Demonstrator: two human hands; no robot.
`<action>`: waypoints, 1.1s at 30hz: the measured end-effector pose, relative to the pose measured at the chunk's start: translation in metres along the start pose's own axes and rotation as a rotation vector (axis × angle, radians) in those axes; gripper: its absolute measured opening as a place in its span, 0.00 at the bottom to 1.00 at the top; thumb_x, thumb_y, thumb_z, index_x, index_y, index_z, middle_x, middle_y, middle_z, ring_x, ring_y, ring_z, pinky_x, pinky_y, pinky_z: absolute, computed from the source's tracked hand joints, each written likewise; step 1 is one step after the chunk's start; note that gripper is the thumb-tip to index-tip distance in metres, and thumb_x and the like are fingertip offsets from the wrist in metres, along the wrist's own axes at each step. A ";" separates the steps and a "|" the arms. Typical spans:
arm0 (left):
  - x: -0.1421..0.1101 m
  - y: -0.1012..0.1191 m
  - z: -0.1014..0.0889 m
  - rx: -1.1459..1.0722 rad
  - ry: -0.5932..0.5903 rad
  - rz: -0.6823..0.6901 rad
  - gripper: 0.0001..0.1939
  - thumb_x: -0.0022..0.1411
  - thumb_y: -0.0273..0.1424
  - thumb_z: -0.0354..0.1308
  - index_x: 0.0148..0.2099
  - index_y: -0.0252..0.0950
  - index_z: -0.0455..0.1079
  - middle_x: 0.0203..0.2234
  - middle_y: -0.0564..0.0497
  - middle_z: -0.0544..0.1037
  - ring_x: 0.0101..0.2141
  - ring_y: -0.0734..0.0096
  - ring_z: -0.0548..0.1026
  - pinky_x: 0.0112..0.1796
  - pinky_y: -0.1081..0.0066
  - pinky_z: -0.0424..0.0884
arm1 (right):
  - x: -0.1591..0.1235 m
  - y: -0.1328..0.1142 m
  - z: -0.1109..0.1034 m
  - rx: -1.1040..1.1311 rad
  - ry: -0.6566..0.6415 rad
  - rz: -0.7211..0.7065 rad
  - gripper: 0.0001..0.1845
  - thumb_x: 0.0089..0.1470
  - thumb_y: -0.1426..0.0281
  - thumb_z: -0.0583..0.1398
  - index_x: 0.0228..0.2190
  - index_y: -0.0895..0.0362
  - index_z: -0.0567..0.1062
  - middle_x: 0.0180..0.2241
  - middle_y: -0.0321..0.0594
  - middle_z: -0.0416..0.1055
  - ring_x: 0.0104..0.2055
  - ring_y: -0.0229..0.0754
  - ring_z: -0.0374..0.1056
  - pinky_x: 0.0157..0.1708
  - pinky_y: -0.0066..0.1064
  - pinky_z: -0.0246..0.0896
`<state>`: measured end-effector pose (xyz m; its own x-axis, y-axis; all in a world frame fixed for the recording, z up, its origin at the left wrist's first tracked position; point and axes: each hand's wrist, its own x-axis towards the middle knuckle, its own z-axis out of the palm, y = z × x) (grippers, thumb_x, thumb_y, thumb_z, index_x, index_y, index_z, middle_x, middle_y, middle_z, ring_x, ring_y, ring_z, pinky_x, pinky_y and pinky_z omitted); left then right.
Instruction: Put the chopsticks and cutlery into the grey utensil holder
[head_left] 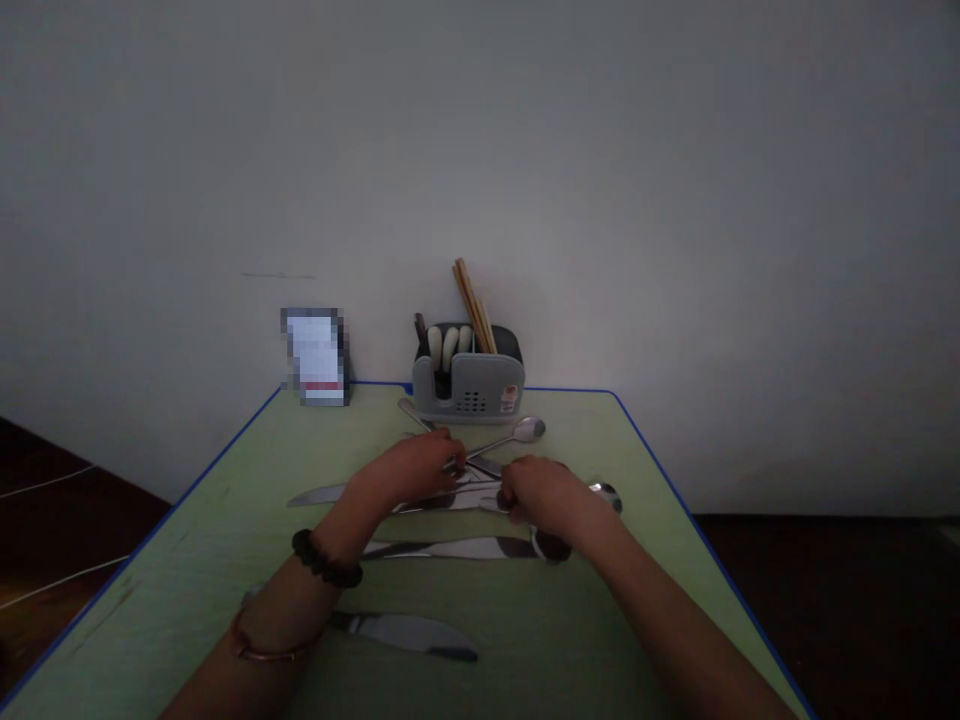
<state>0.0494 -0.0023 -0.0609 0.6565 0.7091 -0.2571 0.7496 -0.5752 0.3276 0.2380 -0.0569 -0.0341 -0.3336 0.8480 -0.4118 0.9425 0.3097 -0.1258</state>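
My left hand (424, 465) reaches over a spread of cutlery, its fingers closed at the handle end of a spoon (529, 430) whose bowl points right. My right hand (544, 490) is beside it, fingers curled down on the pile; what they grip is hidden. Beneath and between the hands lie several crossed pieces, among them a knife (319, 495) pointing left. A second spoon's bowl (606, 495) shows just past my right hand. Nearer me lie another knife (480, 548) and a dark spoon bowl (553, 545). A separate knife (412, 632) rests by my left forearm.
A grey cutlery holder (484, 388) with wooden chopsticks (472, 300) and white-handled utensils (450, 345) stands at the back against the wall. A blurred-out phone-like screen (319, 355) leans at the back left. The green table (615, 620) has a blue edge.
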 end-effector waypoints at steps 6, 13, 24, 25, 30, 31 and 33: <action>-0.002 -0.016 -0.005 0.024 -0.023 -0.128 0.08 0.52 0.25 0.55 0.37 0.36 0.71 0.34 0.47 0.77 0.35 0.63 0.73 0.34 0.71 0.64 | 0.009 0.008 0.007 0.092 0.121 -0.027 0.13 0.54 0.67 0.58 0.41 0.58 0.73 0.37 0.48 0.75 0.40 0.48 0.71 0.35 0.32 0.61; -0.008 -0.029 -0.012 0.032 0.063 -0.152 0.10 0.55 0.22 0.51 0.39 0.35 0.71 0.35 0.46 0.77 0.36 0.63 0.73 0.37 0.70 0.65 | 0.010 0.005 0.004 0.077 0.056 -0.051 0.08 0.52 0.72 0.58 0.35 0.58 0.76 0.36 0.46 0.76 0.39 0.46 0.71 0.34 0.29 0.59; 0.001 -0.011 0.000 -0.072 -0.052 -0.048 0.05 0.54 0.29 0.56 0.34 0.37 0.73 0.29 0.49 0.78 0.32 0.66 0.74 0.32 0.72 0.64 | 0.012 -0.002 0.008 0.008 0.028 -0.017 0.11 0.53 0.66 0.58 0.31 0.60 0.78 0.31 0.49 0.76 0.36 0.50 0.72 0.32 0.31 0.60; 0.001 -0.012 0.000 -0.089 -0.057 -0.054 0.06 0.53 0.29 0.57 0.35 0.37 0.73 0.30 0.50 0.78 0.32 0.66 0.74 0.31 0.73 0.64 | 0.012 -0.003 0.008 0.016 0.028 0.001 0.10 0.52 0.66 0.59 0.32 0.59 0.78 0.32 0.49 0.76 0.36 0.50 0.72 0.31 0.31 0.60; -0.001 -0.012 0.002 -0.074 -0.026 -0.113 0.18 0.50 0.30 0.62 0.45 0.37 0.69 0.36 0.48 0.78 0.36 0.63 0.74 0.33 0.72 0.65 | 0.013 -0.004 0.011 0.063 0.064 0.026 0.13 0.48 0.65 0.63 0.36 0.59 0.76 0.33 0.48 0.75 0.37 0.50 0.73 0.31 0.31 0.61; -0.001 -0.011 0.002 -0.068 -0.018 -0.114 0.20 0.50 0.29 0.62 0.47 0.37 0.68 0.36 0.48 0.78 0.37 0.62 0.74 0.34 0.71 0.65 | 0.013 -0.003 0.012 0.069 0.064 0.022 0.13 0.48 0.66 0.63 0.36 0.59 0.76 0.33 0.48 0.75 0.36 0.49 0.73 0.32 0.31 0.61; 0.001 -0.010 0.002 -0.073 -0.006 -0.089 0.20 0.51 0.29 0.62 0.48 0.38 0.68 0.35 0.49 0.78 0.36 0.63 0.74 0.34 0.72 0.65 | 0.014 -0.003 0.014 0.084 0.056 0.004 0.10 0.48 0.67 0.63 0.34 0.59 0.77 0.34 0.47 0.75 0.36 0.48 0.73 0.33 0.31 0.61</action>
<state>0.0431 0.0032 -0.0667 0.5882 0.7535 -0.2938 0.7971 -0.4788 0.3681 0.2308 -0.0514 -0.0520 -0.3281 0.8726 -0.3617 0.9415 0.2710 -0.2002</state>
